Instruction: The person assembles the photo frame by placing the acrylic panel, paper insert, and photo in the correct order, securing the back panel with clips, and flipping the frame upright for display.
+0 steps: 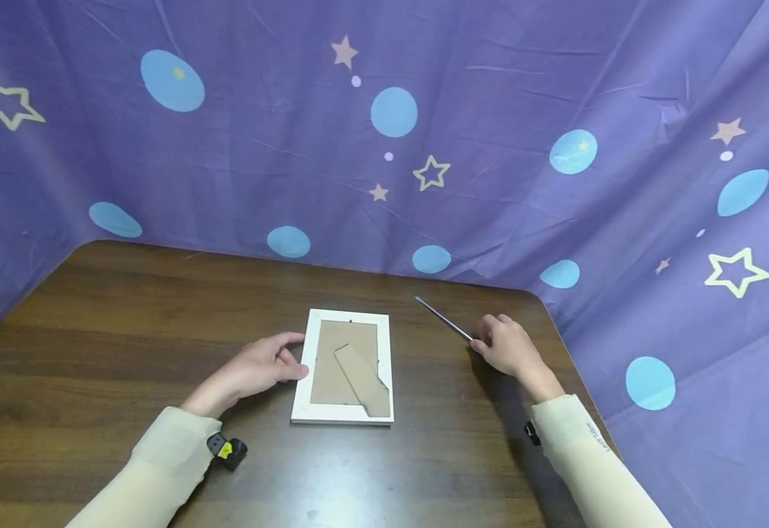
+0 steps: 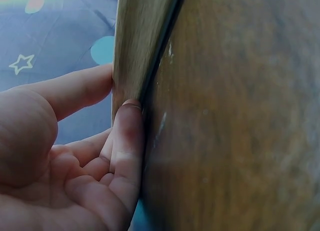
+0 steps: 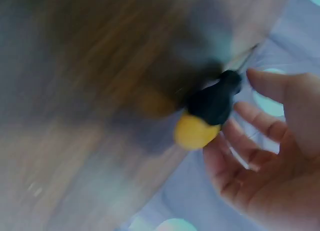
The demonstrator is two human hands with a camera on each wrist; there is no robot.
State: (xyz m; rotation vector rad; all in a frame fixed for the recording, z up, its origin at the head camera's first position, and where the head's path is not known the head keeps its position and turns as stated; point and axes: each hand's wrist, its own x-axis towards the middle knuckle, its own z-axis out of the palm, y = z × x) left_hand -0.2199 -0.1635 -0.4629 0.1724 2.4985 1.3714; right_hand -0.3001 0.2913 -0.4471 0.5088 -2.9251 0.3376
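Observation:
A white picture frame (image 1: 342, 419) lies face down, its brown backing and angled stand upward. At its left edge is my left hand (image 1: 262, 364), thumb over the white border and index finger against the side. The left wrist view shows these digits touching the frame's wood-grained edge (image 2: 140, 38). Farther right, my right hand (image 1: 506, 346) is at a screwdriver whose thin shaft (image 1: 444, 319) points up-left. Its black and yellow handle (image 3: 207, 106) shows blurred in the right wrist view, with fingers along one side and the thumb near the neck.
The dark wooden table (image 1: 140, 323) has rounded far corners. A purple curtain (image 1: 490, 88) with stars and blue dots hangs behind it and along both sides. Each wrist wears a strap, the left one with a black and yellow piece (image 1: 226, 449).

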